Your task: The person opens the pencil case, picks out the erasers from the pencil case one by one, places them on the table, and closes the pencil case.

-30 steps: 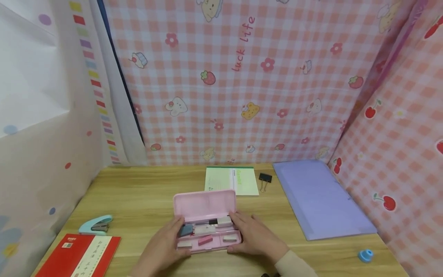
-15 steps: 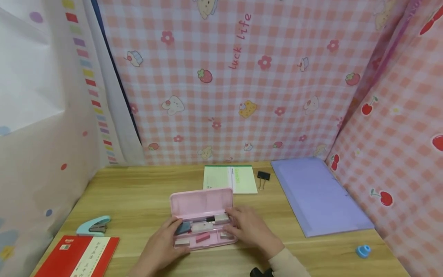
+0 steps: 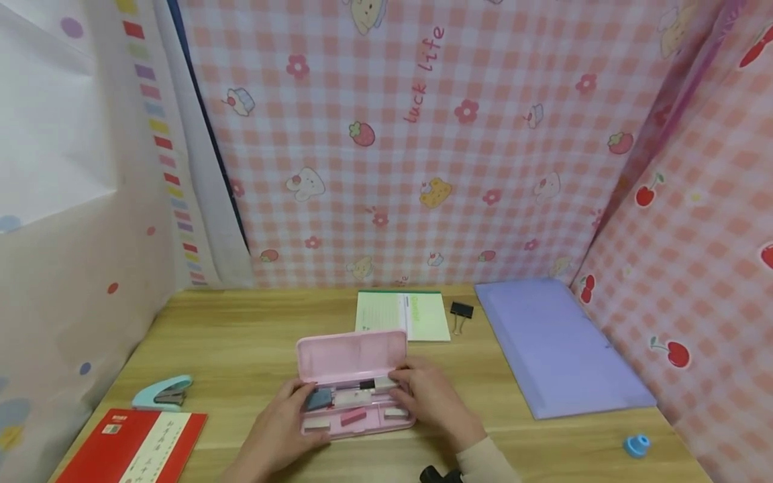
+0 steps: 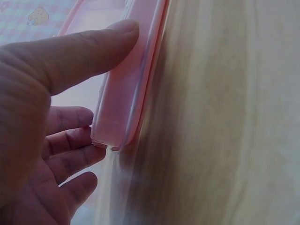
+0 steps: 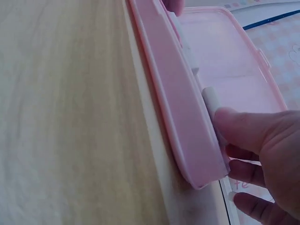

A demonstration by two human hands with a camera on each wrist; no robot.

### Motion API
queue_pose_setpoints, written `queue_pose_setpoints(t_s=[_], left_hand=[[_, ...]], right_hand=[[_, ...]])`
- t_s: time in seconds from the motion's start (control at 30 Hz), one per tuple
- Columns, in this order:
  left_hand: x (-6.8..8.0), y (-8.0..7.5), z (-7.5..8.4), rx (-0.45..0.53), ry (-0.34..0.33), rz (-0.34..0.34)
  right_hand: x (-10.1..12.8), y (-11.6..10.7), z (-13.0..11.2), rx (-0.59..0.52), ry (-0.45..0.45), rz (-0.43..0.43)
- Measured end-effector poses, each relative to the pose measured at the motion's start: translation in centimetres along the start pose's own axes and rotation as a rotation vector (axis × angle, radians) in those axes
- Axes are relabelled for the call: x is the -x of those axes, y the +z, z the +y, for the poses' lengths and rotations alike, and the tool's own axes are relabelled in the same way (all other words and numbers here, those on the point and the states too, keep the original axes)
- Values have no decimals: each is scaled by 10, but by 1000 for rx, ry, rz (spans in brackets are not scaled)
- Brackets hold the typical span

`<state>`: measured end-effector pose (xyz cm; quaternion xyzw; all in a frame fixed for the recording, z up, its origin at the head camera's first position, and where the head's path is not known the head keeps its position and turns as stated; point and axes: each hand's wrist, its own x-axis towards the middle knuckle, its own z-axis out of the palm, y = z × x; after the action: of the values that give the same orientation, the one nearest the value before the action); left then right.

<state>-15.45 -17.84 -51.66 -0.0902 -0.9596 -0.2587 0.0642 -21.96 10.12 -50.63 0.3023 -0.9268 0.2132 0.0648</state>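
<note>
Pink gingham cloth is hung behind the wooden desk [image 3: 241,335], and the open pink plastic pencil case [image 3: 353,389] is gripped at both ends: left hand [image 3: 278,433] curled round one end, right hand [image 3: 437,402] round the other, thumbs laid along the case's front wall.

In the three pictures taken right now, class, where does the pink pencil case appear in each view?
Head: pink pencil case low centre, lid up, between both hands.
Left wrist: its end upper centre-left, thumb on top.
Right wrist: its long side runs from top centre down to the right.
Shared landmark: the wooden desk beneath it.
</note>
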Motion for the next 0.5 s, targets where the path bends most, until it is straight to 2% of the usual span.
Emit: queue_pose_setpoints(t_s=[0.3, 0.5], left_hand=[[0, 0, -1, 22, -24, -23], [0, -2, 0, 5, -22, -24]], right_hand=[[1, 3, -5, 2, 27, 5], [2, 1, -5, 6, -53, 21]])
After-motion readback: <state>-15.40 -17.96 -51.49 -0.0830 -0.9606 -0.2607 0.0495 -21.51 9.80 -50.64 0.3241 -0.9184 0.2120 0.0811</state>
